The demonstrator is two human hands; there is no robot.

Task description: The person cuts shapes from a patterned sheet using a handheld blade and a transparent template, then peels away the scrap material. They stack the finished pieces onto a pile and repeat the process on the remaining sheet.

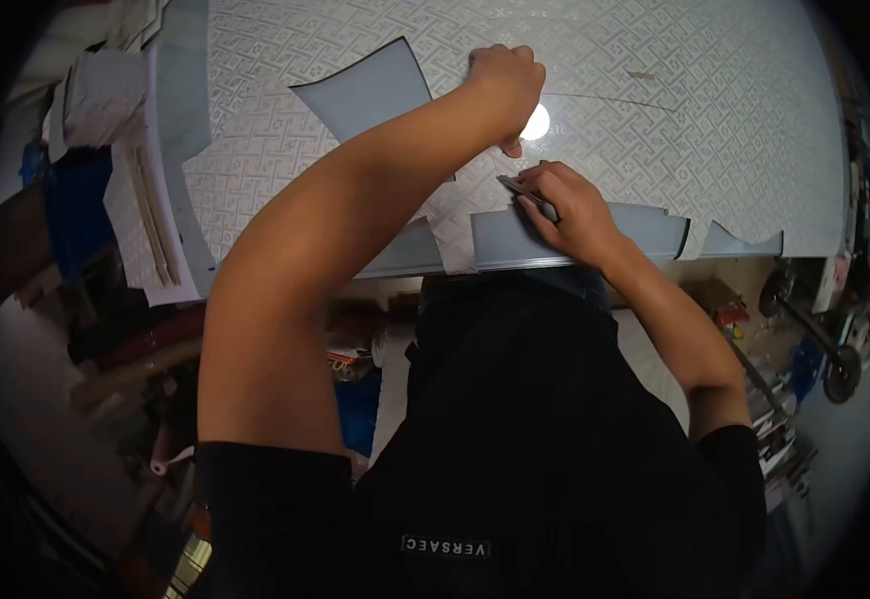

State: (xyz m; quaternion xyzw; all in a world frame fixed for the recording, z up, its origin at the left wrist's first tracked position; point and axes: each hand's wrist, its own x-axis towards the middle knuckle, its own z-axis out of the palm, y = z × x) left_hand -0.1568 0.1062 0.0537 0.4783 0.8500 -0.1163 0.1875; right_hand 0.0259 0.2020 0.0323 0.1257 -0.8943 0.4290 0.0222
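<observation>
A white sheet with a woven pattern (pixel 654 60) covers the grey worktable (pixel 644 225). My left hand (pixel 503 82) is closed and presses down on this sheet, next to a grey cut-out piece (pixel 370 90) lying on it. My right hand (pixel 570 205) grips a slim metal knife (pixel 527 193) near the table's front edge. The blade end points left, onto the sheet where a cut strip (pixel 452 240) hangs over the edge. A bright light spot (pixel 537 122) shines on the sheet between my hands.
A stack of cut patterned pieces and boards (pixel 140 200) lies at the table's left end. Below the table are cluttered floor items, with a wheeled stand (pixel 839 374) at the right. A curved cut line runs across the sheet at top right.
</observation>
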